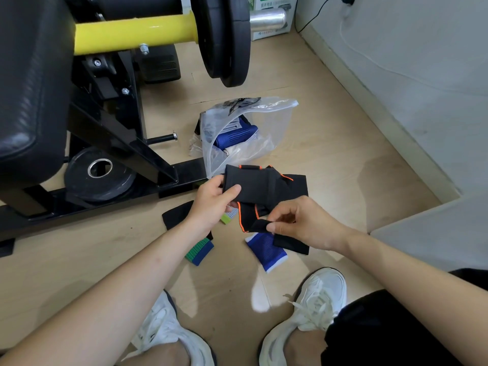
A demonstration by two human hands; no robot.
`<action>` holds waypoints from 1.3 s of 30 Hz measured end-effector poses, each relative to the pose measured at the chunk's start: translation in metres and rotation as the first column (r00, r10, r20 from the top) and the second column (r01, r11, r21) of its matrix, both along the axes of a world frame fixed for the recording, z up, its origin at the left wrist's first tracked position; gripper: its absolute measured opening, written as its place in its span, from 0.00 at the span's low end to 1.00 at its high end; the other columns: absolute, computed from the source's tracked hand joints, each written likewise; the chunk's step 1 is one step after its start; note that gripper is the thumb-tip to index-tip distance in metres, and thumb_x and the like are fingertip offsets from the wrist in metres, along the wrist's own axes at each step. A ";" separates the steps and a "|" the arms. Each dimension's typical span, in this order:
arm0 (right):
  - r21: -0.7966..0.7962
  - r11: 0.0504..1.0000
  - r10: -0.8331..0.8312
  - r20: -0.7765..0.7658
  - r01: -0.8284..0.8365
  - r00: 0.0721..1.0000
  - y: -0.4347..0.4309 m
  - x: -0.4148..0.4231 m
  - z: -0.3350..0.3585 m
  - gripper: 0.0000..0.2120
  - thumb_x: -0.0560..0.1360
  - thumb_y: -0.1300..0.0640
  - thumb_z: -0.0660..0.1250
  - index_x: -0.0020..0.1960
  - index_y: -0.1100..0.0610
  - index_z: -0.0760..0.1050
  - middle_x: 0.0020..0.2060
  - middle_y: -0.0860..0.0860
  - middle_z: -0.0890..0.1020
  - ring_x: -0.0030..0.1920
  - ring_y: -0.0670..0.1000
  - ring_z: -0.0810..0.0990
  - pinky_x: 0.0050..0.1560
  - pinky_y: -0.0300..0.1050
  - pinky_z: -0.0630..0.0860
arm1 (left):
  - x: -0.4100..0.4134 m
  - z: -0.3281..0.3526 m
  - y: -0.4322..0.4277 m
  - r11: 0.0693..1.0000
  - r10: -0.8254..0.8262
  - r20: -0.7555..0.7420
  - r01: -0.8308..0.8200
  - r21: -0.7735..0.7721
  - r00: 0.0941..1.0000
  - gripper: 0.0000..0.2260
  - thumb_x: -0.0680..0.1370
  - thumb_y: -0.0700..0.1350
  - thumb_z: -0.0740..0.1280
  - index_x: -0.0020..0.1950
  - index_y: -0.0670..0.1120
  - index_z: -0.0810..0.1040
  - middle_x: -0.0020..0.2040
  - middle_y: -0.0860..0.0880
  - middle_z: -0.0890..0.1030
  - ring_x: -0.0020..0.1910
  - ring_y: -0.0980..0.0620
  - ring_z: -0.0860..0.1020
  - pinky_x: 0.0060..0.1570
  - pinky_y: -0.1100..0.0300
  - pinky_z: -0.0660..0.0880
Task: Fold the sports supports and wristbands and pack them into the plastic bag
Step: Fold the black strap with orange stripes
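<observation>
I hold a black sports support with orange trim [266, 184] above the floor. My left hand [211, 204] grips its upper left edge, thumb on top. My right hand [298, 220] pinches a lower black flap of it. Behind it on the floor lies the clear plastic bag [269, 120], open toward me, with a blue support [235, 137] inside. A blue and white wristband [266, 253] lies on the floor under my right hand. A green and blue wristband [199, 250] and another black support [175, 216] lie under my left forearm.
A black weight machine frame [111, 143] with a yellow bar [134, 34] and weight plates [224, 38] fills the left and back. A loose plate [99, 177] rests on its base. A grey wall [409, 62] runs on the right. My white shoes [306, 315] stand at the bottom.
</observation>
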State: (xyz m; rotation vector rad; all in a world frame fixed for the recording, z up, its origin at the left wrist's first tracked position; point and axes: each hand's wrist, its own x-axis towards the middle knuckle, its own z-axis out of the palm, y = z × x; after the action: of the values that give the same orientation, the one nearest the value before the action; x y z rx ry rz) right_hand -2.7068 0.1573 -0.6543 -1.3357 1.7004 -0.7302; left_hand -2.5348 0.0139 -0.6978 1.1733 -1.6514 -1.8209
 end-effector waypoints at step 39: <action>0.135 0.942 -0.334 0.321 0.307 0.886 -0.022 -0.012 0.024 0.20 0.74 0.63 0.74 0.64 0.56 0.76 0.52 0.53 0.83 0.26 0.53 0.77 0.25 0.42 0.76 | -0.009 0.032 0.000 0.988 -0.096 -0.115 0.109 0.113 0.989 0.06 0.80 0.36 0.68 0.55 0.43 0.80 0.47 0.46 0.85 0.47 0.50 0.84 0.47 0.54 0.82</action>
State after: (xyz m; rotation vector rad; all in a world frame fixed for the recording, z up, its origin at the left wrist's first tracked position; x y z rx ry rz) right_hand -2.7190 0.1351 -0.6302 -0.8185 1.6605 -1.0076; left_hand -2.5440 0.0136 -0.6655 1.0323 -1.5872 -2.0351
